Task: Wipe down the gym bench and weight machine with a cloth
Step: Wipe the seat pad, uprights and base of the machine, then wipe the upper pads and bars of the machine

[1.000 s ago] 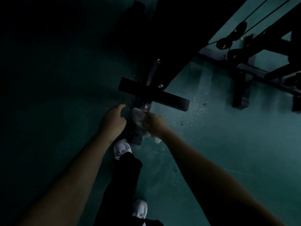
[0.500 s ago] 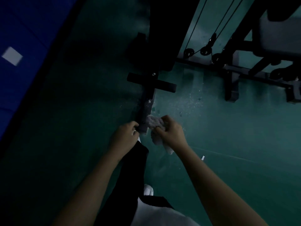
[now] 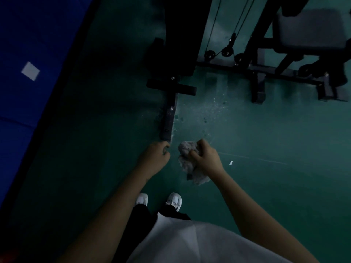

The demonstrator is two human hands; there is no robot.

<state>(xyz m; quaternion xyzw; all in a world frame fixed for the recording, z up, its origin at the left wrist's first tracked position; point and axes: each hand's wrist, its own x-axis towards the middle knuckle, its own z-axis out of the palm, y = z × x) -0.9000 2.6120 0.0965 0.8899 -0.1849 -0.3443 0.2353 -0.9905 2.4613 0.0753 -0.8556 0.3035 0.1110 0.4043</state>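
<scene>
Cloth (image 3: 190,162), pale grey and crumpled into a loose wad, is held off the floor just right of the near end of the bench's base bar (image 3: 168,122). It is gripped by the right hand (image 3: 206,158), whose fingers are curled round its upper part while a limp tail hangs below the wrist. The left hand (image 3: 154,158) is seen just beside it, fingers curled inward at the bar's end; whether the bar is touched cannot be told. The bar is dark and narrow and is crossed further off by a short foot (image 3: 171,87), beyond which the black bench pad (image 3: 182,35) rises.

Pale speckles (image 3: 212,109) are scattered over the green floor (image 3: 275,149) to the right of the bar, and a small white scrap (image 3: 231,162) lies near the right hand. Open floor is left between the bench and the weight machine (image 3: 258,82), whose cables (image 3: 239,19) and padded seat (image 3: 311,29) stand well apart at upper right. At far left the floor is bounded by a blue mat (image 3: 28,44). White shoes (image 3: 173,201) are planted below the hands.
</scene>
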